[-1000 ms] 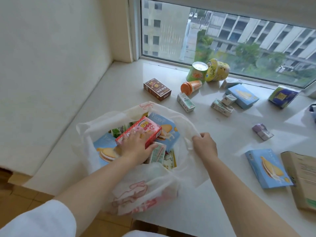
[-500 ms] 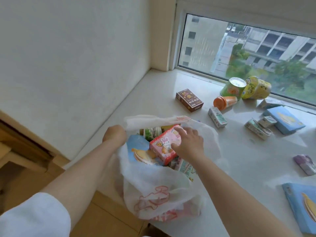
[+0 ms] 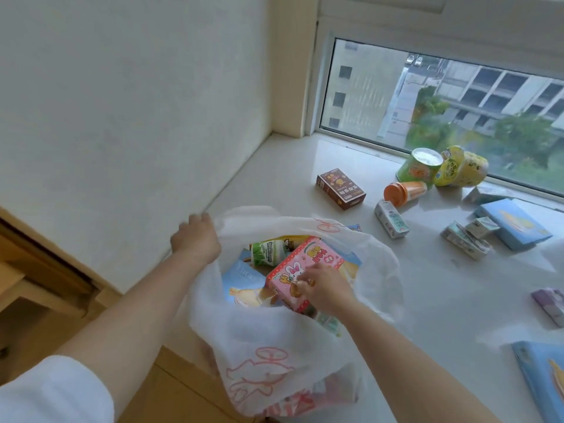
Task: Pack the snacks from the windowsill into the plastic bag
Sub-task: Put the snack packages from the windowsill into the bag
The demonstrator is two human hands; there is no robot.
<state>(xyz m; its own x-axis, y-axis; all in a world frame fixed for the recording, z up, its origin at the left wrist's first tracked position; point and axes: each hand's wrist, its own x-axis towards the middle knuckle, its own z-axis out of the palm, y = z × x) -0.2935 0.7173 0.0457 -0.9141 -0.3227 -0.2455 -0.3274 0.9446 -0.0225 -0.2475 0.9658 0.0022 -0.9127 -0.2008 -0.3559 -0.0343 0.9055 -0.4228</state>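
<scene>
The left hand (image 3: pixel 195 239) is closed in a fist on the far-left rim of the white plastic bag (image 3: pixel 274 340), pulling that edge up and outward so the mouth gapes; the right hand (image 3: pixel 325 288) reaches down into the opening, its curled fingers (image 3: pixel 300 283) on the pink rabbit-printed box (image 3: pixel 297 270), which lies tilted on top of the load, though whether they pinch it or only press on it is hard to tell. Just beyond the right hand, inside the bag, sits a green-and-white pouch (image 3: pixel 268 251), and between the two hands a blue packet (image 3: pixel 244 283) shows under the pink box. The bag hangs partly over the near edge of the windowsill (image 3: pixel 427 300). Farther out from the right hand, still on the sill, are a brown box (image 3: pixel 340 188), a small white carton (image 3: pixel 391 219), an orange-lidded cup (image 3: pixel 403 192) lying on its side, a green tub (image 3: pixel 419 164) and a yellow tub (image 3: pixel 460 167) by the glass; off to that hand's right lie a blue box (image 3: pixel 514 224) and two small cartons (image 3: pixel 467 239)
</scene>
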